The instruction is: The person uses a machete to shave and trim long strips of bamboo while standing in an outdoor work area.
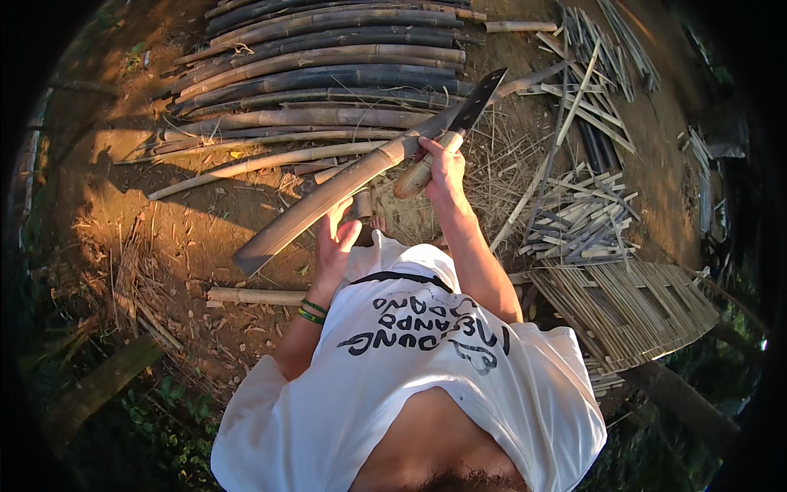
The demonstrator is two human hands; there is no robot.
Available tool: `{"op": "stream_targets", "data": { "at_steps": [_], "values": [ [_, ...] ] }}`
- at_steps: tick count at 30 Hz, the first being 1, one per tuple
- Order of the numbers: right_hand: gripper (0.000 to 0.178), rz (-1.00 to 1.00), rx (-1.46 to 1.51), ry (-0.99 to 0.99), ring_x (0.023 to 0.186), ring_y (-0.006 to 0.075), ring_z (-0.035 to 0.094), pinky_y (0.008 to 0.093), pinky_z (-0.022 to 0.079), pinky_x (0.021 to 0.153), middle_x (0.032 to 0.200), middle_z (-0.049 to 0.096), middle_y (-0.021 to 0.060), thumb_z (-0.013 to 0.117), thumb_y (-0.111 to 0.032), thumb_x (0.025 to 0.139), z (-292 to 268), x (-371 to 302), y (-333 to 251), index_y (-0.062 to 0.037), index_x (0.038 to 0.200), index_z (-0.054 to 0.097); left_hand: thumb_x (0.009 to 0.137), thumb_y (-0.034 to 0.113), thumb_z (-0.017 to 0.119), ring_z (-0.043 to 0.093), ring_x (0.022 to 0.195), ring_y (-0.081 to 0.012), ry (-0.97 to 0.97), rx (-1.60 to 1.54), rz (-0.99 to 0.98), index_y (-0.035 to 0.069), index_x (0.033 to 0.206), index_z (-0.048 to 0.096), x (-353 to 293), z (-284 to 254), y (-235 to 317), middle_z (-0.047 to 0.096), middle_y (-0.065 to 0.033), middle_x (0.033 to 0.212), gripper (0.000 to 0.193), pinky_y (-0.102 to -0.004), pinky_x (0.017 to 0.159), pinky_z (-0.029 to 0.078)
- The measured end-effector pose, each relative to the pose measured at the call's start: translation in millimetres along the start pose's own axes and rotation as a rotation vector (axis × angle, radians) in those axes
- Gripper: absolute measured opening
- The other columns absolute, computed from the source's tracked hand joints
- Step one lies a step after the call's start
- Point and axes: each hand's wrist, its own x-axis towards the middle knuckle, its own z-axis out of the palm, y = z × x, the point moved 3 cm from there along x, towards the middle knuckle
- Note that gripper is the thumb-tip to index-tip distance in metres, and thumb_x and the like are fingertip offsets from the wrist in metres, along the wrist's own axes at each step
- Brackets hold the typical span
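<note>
A split bamboo piece (328, 199) slants across in front of me, from low left up toward the far right. My left hand (332, 246) is at its near edge, fingers stretched up against the bamboo and thumb apart; part of the fingers may be hidden beneath it. My right hand (447, 170) is closed round the thick wooden handle of a machete (478, 102). The dark blade points up and right, over the bamboo or close beside it; I cannot tell whether they touch. A short upright bamboo stub (363, 203) shows between my hands.
Long bamboo poles (328, 59) lie stacked at the far side. To the right are heaps of split bamboo strips (578, 217) and a slatted bamboo panel (627, 312). Shavings (492, 156) litter the ground, and a thin pole (254, 296) lies left of my body.
</note>
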Motion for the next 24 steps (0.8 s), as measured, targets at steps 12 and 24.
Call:
{"op": "stream_targets", "data": {
  "at_steps": [12,24],
  "values": [
    [0.019,0.077,-0.35,-0.282,0.063,0.0147,0.062,0.0276,0.052,0.062,0.075,0.065,0.0063,0.072,-0.011,0.08,4.7,-12.5,1.7,-0.0005,0.089,0.06,0.1,0.037,0.059,0.058,0.112,-0.0177,0.781,-0.93,-0.038,0.008,0.114,0.052,52.0,58.1,4.7,0.059,-0.0059,0.116,0.033,-0.0357,0.102,0.046],
    [0.042,-0.666,-1.295,-1.083,0.104,0.0286,0.063,0.0388,0.047,0.095,0.111,0.067,0.0174,0.078,-0.021,0.078,80.3,3.5,-75.4,-0.0061,0.115,0.067,0.104,0.037,0.05,0.057,0.109,-0.0198,0.962,-0.818,0.435,0.008,0.114,0.06,-36.8,-62.7,45.1,0.065,-0.0066,0.111,0.033,-0.0407,0.106,0.04]
  ]
}}
